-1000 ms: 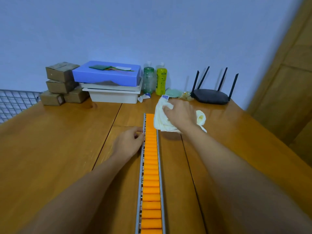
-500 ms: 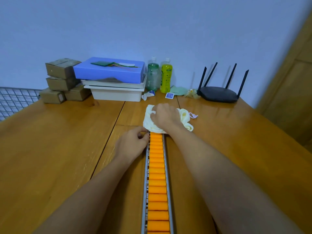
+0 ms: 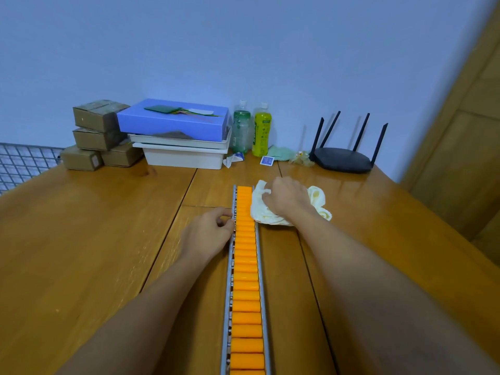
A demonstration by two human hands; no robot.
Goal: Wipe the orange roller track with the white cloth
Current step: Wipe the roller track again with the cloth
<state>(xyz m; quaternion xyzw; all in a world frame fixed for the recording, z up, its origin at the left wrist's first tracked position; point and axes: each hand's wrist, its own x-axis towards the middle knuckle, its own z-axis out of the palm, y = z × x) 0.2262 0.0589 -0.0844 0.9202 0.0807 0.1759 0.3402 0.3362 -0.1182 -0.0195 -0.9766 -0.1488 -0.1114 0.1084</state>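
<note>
Sliding off to the right in the last half second, the white cloth (image 3: 316,196) now sits bunched on the surface (image 3: 94,239) just beside the far end of the orange roller track (image 3: 246,266). Its left fold touches the track's right rail, and the end rollers it covered before are bare again. The right hand (image 3: 286,197) lies on top of the cloth, knuckles up, fingers curled into the fabric and gripping it, with the forearm stretched along the track's right side. The left hand (image 3: 208,234) has barely moved. It rests on the surface against the track's left rail, fingers curled in, thumb and forefinger at the rail; whether they pinch it I cannot tell. The track runs from the near edge up the middle of the surface.
</note>
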